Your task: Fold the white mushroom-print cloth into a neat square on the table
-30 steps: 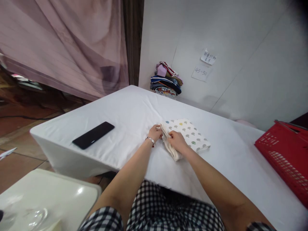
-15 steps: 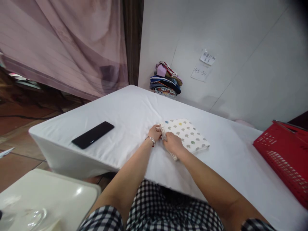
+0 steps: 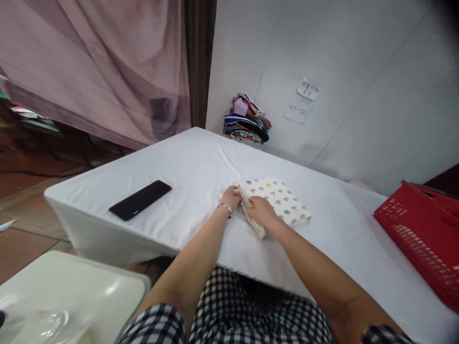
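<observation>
The left hand [image 3: 231, 197] and right hand [image 3: 262, 210] pinch the layered edge of the folded white, grey-patterned cloth [image 3: 283, 198] on the white-covered table [image 3: 193, 167]. Uneven grip could misalign its layers.

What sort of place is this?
Probably an indoor workroom, maybe makeshift: a folded print cloth on a white-covered table, a pile of fabrics by the wall, and handwritten paper signs stuck there, one reading 45-50.

Seemingly a workroom, handwritten wall notes [image 3: 296, 112], fabric stack [image 3: 246, 122], cloth-covered table [image 3: 182, 162], pink curtain [image 3: 107, 62]
</observation>
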